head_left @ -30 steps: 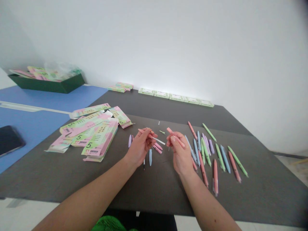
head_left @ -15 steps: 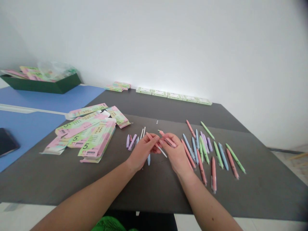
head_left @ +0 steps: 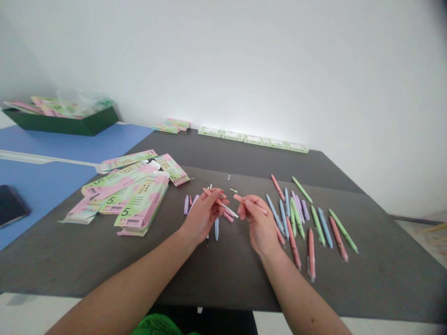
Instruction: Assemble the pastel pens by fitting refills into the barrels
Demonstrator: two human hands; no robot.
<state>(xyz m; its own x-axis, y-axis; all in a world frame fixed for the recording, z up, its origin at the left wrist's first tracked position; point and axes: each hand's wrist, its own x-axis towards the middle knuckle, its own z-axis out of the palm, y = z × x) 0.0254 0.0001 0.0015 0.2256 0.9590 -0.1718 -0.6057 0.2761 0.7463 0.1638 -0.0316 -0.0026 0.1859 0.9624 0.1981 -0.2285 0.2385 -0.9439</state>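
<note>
In the green tray lie cartons and clear plastic; both hands, apart, pinch pink pen parts.

Smooth plastic pens, printed card packets, matt dark tabletop, crinkled see-through film, green mesh cloth

I see room to pass over the table behind the packet pile, until the box row; right of the pile, the left hand, the right hand and scattered pens obstruct.
</note>
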